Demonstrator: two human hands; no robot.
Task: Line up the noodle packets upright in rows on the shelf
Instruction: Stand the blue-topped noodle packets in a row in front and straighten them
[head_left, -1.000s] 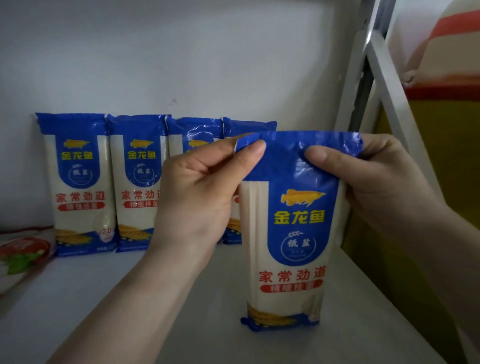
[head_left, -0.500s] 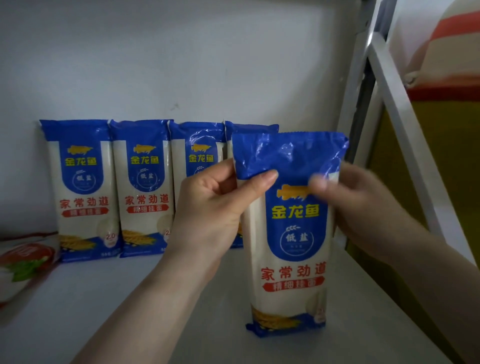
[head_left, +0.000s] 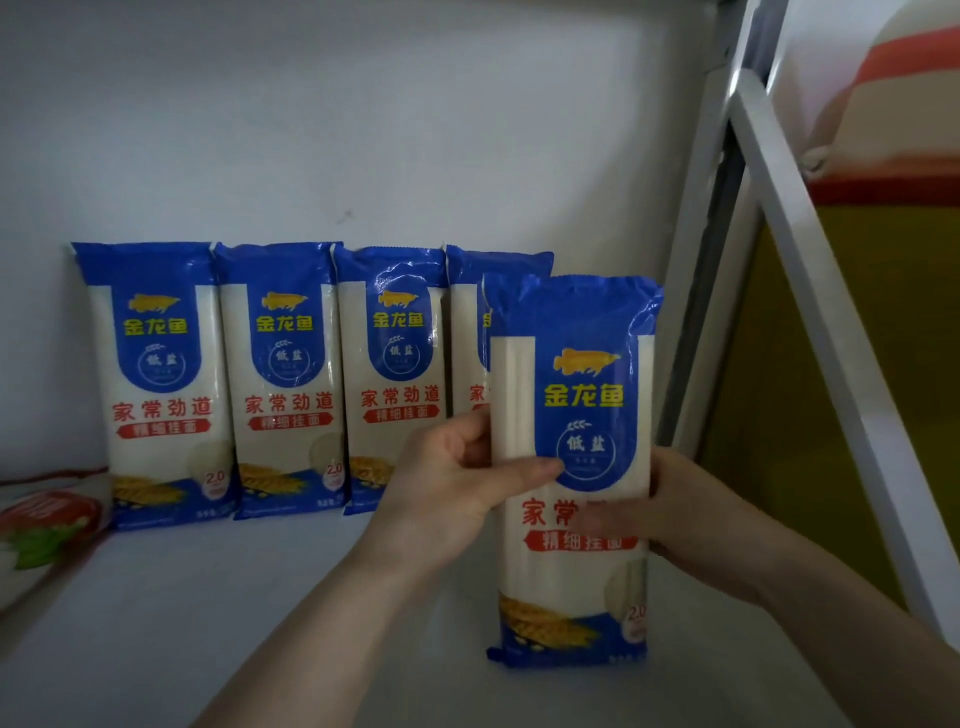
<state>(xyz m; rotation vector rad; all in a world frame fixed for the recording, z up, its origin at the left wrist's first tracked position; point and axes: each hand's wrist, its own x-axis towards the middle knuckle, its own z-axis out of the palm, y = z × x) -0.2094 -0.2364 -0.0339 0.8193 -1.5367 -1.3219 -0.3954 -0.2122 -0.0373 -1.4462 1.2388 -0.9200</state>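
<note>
A blue-and-white noodle packet stands upright on the white shelf, in front of the back row. My left hand grips its left side at mid-height, thumb across the front. My right hand wraps its right side, thumb blurred over the red lettering. Several identical packets lean upright against the back wall: the leftmost packet, the second packet, the third packet and a fourth packet half hidden behind the held one.
A red-and-green packet lies flat at the shelf's left edge. The white metal frame of the shelf slants down on the right, close to the held packet. A yellow panel lies beyond it.
Both hands have slid down from the packet's blue top edge to its middle. The packet still stands at the same spot on the shelf.
</note>
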